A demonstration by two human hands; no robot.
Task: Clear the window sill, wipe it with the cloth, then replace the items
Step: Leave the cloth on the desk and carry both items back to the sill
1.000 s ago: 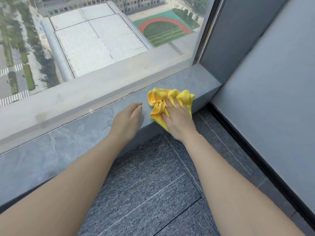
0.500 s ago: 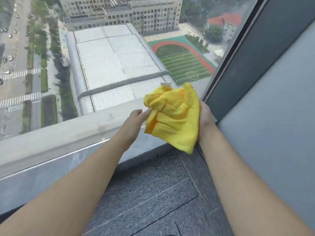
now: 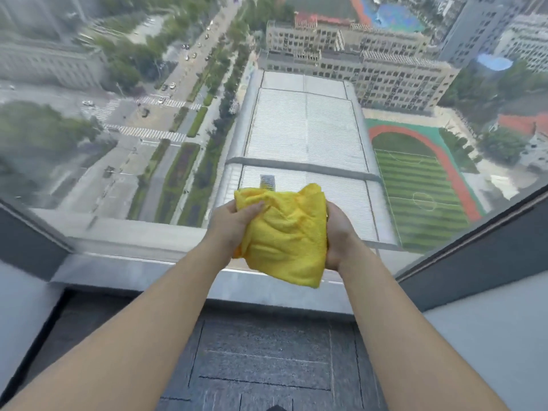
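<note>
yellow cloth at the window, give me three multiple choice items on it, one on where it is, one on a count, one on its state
1. Where is the yellow cloth?
A. Flat on the sill
B. Held up in front of the window, over the sill
C. On the carpet

2. How many hands grip it?
A. None
B. One
C. Two

3. What state is the cloth in?
A. Bunched and creased
B. Spread flat
C. Rolled into a tight tube

Answers:
1 B, it is held up, its lower edge hanging before the window sill.
2 C, the left hand and the right hand each clasp a side.
3 A, folds and wrinkles run across its face, with a white tag sticking up at the top.
</note>
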